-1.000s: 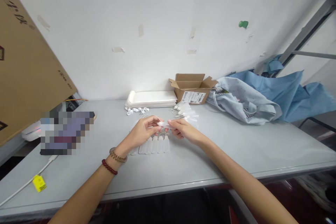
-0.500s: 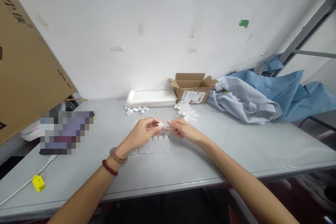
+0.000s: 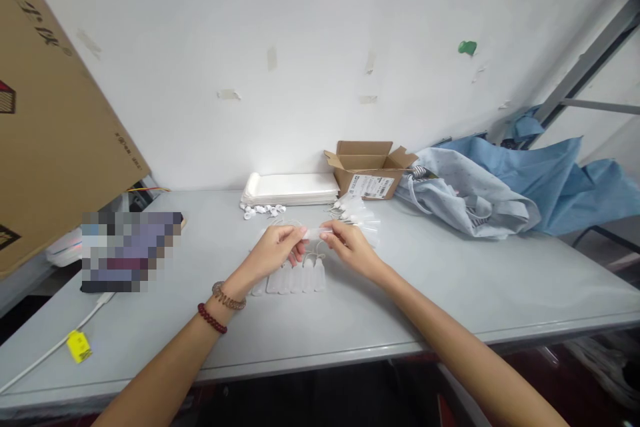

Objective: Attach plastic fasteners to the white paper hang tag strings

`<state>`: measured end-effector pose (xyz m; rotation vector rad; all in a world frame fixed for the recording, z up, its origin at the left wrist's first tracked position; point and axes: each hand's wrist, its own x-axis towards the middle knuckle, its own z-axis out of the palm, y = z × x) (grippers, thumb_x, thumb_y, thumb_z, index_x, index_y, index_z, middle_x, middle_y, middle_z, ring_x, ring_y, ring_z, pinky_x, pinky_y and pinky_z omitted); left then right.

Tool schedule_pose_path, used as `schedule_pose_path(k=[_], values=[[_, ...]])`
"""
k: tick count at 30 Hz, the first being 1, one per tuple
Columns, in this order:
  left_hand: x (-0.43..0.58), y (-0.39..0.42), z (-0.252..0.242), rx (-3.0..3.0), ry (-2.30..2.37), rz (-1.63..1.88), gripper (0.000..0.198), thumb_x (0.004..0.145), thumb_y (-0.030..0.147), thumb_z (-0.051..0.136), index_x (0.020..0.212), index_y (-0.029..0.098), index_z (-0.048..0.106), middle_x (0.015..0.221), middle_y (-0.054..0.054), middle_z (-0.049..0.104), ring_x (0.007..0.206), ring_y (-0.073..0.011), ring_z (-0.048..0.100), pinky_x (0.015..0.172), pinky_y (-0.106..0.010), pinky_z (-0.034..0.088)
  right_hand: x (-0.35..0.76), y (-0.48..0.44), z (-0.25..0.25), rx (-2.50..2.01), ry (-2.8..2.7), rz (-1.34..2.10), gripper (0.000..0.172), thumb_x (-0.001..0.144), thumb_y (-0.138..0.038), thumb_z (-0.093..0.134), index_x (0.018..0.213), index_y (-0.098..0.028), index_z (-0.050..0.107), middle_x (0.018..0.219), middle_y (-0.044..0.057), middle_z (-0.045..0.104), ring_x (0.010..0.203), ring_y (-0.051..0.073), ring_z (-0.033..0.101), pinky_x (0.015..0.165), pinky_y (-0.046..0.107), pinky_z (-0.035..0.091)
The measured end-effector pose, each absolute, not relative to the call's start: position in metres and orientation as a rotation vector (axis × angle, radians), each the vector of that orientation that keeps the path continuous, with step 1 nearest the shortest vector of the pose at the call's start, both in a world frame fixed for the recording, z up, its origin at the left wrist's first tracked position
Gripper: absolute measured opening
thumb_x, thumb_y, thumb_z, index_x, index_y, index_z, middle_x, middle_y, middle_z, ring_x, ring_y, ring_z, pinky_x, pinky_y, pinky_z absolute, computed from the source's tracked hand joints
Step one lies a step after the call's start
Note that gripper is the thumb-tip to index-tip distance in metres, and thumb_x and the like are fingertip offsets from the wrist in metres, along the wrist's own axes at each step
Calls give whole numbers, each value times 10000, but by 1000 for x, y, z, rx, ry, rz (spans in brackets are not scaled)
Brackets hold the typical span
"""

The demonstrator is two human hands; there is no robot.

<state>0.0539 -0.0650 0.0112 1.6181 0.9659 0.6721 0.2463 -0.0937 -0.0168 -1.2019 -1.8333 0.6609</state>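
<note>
Between my hands, level above the table, is a small translucent plastic piece (image 3: 315, 233); its exact kind is too small to make out. My left hand (image 3: 281, 245) pinches its left end with thumb and fingers, and my right hand (image 3: 349, 247) pinches the right end. Just below them lies a row of small translucent bottle-shaped pieces (image 3: 295, 278) with thin pale cords, partly covered by my left hand. Behind my right hand more clear pieces with white ends and cords (image 3: 369, 225) are spread out. Several small white caps (image 3: 265, 211) lie behind my left hand.
A stack of white flat packets (image 3: 295, 188) lies by the wall, beside an open cardboard box (image 3: 367, 177). Pale blue cloth bags (image 3: 470, 193) cover the back right. At left are a blurred flat object (image 3: 133, 250), a white cable (image 3: 45, 361) with a yellow tag, and a large carton (image 3: 60, 120).
The view has shifted slightly. My fingers have changed their grip on the translucent piece, with the left fingers less curled over it. Both hands stay close together over the row.
</note>
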Motion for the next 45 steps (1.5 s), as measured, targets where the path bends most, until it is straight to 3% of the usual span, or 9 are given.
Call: schedule_pose_path(k=[6, 11, 16, 21, 25, 28, 34, 39, 45], values=[[54, -70, 12, 1731, 946, 715, 366, 839, 466, 535, 684, 138, 582, 588, -6, 584, 521, -122, 566, 520, -240, 455, 246, -95, -14, -1253, -1804, 751, 351, 923, -443, 392, 748, -174, 533, 574, -28, 433, 558, 122, 393, 571, 256, 303], [55, -70, 6, 1842, 954, 859, 256, 799, 376, 607, 898, 141, 616, 820, -64, 673, 750, -194, 645, 697, -313, 518, 246, -95, -11, -1274, -1746, 851, 434, 881, -548, 421, 661, -180, 484, 541, -38, 394, 534, 111, 359, 539, 250, 282], [53, -67, 2, 2040, 927, 881, 192, 825, 318, 577, 912, 157, 636, 937, -84, 681, 874, -211, 636, 824, -338, 493, 246, -93, -12, -1279, -1666, 991, 485, 847, -605, 438, 626, -176, 486, 480, -47, 368, 475, 98, 323, 488, 245, 257], [53, -66, 5, 1897, 907, 843, 265, 803, 386, 603, 912, 148, 639, 906, -84, 681, 849, -212, 636, 783, -336, 510, 247, -92, -15, -1240, -1627, 1028, 482, 880, -564, 414, 633, -166, 525, 467, -41, 384, 461, 103, 351, 486, 248, 291], [54, -68, 13, 1762, 924, 770, 299, 802, 438, 593, 827, 142, 621, 747, -47, 638, 704, -171, 610, 658, -292, 503, 247, -95, -12, -1145, -1761, 677, 339, 876, -472, 495, 844, -168, 640, 713, 44, 605, 653, 157, 513, 584, 264, 378], [54, -68, 17, 1701, 925, 759, 325, 835, 454, 544, 763, 144, 610, 705, -28, 604, 635, -139, 577, 613, -264, 479, 247, -96, -12, -1095, -1801, 542, 297, 892, -414, 489, 968, -175, 649, 837, 80, 652, 727, 179, 551, 625, 276, 408], [53, -69, 17, 1727, 961, 621, 408, 874, 487, 463, 723, 137, 610, 660, -20, 595, 547, -121, 539, 564, -252, 436, 246, -96, -14, -1135, -1833, 550, 312, 927, -378, 423, 899, -165, 650, 701, 49, 603, 636, 159, 518, 601, 268, 377], [52, -73, 16, 1890, 937, 617, 390, 882, 451, 468, 654, 154, 578, 632, -15, 590, 618, -141, 551, 619, -251, 425, 245, -97, -13, -1169, -1778, 622, 327, 913, -408, 437, 813, -165, 632, 711, 40, 594, 624, 146, 477, 594, 263, 346], [55, -74, 12, 2144, 993, 681, 350, 900, 372, 433, 644, 168, 556, 641, -2, 586, 620, -141, 530, 625, -259, 402, 243, -97, -13, -1229, -1661, 782, 398, 881, -466, 452, 627, -164, 506, 571, -20, 370, 545, 107, 332, 528, 248, 266]])
